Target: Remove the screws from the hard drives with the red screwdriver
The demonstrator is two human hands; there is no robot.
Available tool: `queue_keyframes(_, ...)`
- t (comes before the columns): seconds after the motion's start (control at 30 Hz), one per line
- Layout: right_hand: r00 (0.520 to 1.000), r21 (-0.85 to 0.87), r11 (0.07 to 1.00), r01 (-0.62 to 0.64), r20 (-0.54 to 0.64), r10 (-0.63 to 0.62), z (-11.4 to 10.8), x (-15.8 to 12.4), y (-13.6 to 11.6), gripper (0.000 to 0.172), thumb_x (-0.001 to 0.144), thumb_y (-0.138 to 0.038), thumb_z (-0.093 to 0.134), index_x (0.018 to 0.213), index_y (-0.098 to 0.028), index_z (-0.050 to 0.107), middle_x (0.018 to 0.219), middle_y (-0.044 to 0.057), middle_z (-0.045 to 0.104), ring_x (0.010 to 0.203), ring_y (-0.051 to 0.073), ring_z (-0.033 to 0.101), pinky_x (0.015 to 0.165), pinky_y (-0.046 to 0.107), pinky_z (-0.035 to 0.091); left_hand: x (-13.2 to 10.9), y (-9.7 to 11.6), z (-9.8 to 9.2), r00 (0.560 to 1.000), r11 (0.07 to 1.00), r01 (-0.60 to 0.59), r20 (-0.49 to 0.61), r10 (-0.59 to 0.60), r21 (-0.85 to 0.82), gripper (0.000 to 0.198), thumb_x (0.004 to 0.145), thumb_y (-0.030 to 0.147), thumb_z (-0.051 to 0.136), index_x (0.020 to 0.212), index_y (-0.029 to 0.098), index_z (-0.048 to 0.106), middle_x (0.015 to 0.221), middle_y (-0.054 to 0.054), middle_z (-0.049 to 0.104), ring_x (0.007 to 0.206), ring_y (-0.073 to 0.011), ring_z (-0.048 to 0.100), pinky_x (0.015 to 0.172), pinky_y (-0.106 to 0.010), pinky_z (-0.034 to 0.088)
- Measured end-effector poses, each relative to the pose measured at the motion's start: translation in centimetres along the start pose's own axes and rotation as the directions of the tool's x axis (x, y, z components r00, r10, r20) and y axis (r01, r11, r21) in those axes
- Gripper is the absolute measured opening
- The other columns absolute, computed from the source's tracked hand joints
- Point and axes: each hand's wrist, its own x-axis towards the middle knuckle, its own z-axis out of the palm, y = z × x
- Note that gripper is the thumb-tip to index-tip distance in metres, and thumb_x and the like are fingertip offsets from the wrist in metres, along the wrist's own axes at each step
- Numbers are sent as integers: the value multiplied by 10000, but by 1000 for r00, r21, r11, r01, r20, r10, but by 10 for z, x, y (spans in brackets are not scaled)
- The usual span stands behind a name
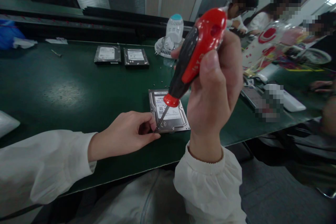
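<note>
My right hand [215,94] is wrapped round the red and black handle of a screwdriver [194,56], held upright and tilted. Its metal tip comes down at the near left corner of a silver hard drive [172,117] lying label-up on the green table [65,91]. My left hand [128,133] is closed in a pinch at that same corner, fingertips touching the drive's edge right beside the tip. What the pinch holds, if anything, is too small to make out.
Two more hard drives [107,54] [135,57] lie side by side further back, with a small white fan [172,35] to their right. Tiny screws are scattered near the fan. Other people sit at the far right behind colourful packaging [265,47]. A white device [288,101] rests there.
</note>
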Motion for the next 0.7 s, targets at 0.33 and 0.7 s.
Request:
queue_keyframes(0.33,999,68,998,4,50,-8,3,-3,-2,363,862,-293,599,1174,-234,424,1083,15,581,865,125,703,756,298,569,0,1,-1,1000,1000,2,5,-2,-7,247,850,430,664,757,218,578,647,56,611,575,-118,561,538,-238,361)
queue_keyframes(0.7,986,-142,981,135,-82,-147,7,-2,-10,254,782,-218,726,1012,-197,619,935,-20,622,758,64,565,739,247,511,-1,-2,1,1000,999,-7,-4,7,-44,223,849,423,675,784,221,606,652,57,622,562,-115,550,524,-241,347)
